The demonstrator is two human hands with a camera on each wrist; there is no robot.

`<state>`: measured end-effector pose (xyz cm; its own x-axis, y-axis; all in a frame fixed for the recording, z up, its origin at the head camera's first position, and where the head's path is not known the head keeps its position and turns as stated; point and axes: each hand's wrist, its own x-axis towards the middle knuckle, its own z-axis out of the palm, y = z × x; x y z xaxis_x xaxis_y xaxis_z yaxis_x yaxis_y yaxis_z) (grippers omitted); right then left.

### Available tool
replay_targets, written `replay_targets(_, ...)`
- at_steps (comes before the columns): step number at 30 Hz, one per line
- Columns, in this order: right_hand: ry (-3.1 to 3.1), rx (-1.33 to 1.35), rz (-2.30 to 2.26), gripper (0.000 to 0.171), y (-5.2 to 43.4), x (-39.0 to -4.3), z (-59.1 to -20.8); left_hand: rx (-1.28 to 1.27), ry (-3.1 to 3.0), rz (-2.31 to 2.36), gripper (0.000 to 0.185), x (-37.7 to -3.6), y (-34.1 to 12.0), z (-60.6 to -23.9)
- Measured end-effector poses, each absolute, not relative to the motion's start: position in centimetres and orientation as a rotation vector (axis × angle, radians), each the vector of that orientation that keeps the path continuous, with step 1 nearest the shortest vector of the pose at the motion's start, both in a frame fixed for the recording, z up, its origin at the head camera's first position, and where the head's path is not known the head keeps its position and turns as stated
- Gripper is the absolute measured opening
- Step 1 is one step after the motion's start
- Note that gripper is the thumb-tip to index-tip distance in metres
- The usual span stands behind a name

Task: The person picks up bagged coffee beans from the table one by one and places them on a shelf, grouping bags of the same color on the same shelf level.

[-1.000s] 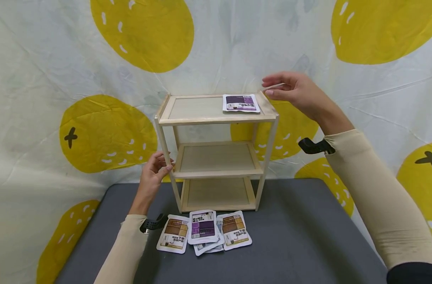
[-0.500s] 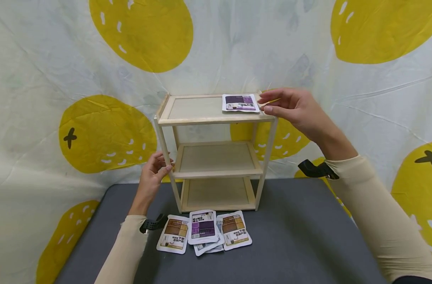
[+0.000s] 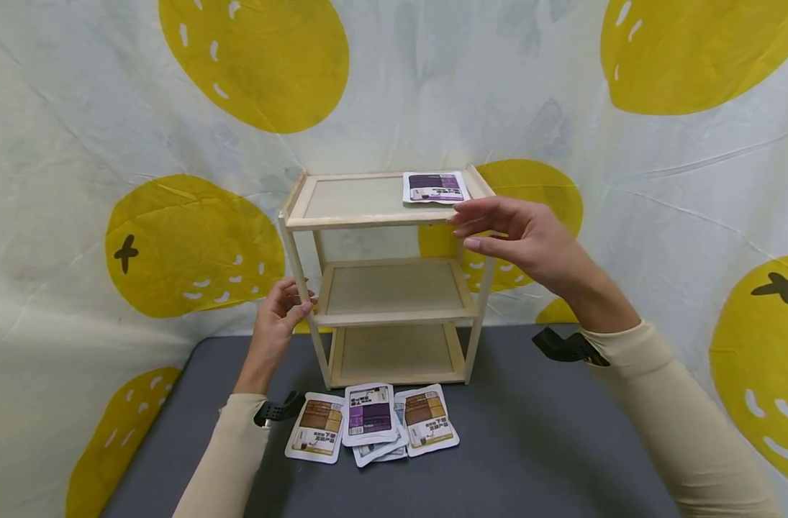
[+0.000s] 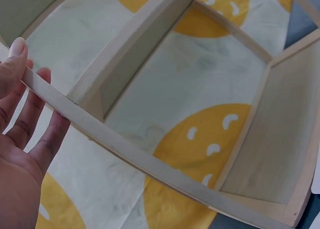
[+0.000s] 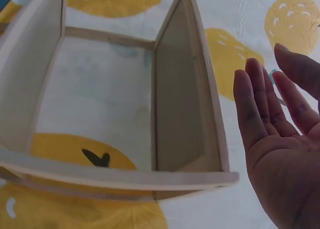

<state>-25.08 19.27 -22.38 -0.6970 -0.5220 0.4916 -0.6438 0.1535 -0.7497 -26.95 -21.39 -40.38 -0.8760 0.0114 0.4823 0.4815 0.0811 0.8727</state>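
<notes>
A small three-tier wooden shelf [image 3: 355,198] stands upright at the back of the table. My left hand [image 3: 275,320] holds its front left post, thumb in front and fingers behind; the left wrist view shows this hand [image 4: 22,139] on the post [image 4: 135,151]. On the top tier, at the right, a purple-and-white packet [image 3: 435,187] lies flat. My right hand [image 3: 523,234] hovers in front of the shelf's upper right corner, fingers loosely bent and holding nothing. In the right wrist view that hand [image 5: 282,139] is apart from the frame.
On the grey table [image 3: 530,432] before the shelf lie a brown packet [image 3: 316,426] at left, a purple packet [image 3: 370,414] overlapping pale packets [image 3: 376,452], and another brown packet [image 3: 426,419] at right. Behind hangs a pale cloth [image 3: 406,86] with large yellow fruit prints.
My right hand has come down and left from beside the top tier to in front of its right corner. The left hand and the packets stay as they were.
</notes>
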Motion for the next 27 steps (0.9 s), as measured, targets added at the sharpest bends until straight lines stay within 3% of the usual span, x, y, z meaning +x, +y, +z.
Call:
replay_targets(10,-2.301,1.300,1.705,0.052,18.0,-24.9,-25.0,-0.494,-2.019,-1.838,0.044,-26.8,-21.3,-40.2)
replay_targets(27,-2.424,1.362,1.778,0.055,16.0,-25.7,-31.4,-0.532,-2.013,-1.773,0.042,-27.4,-21.6,-41.1)
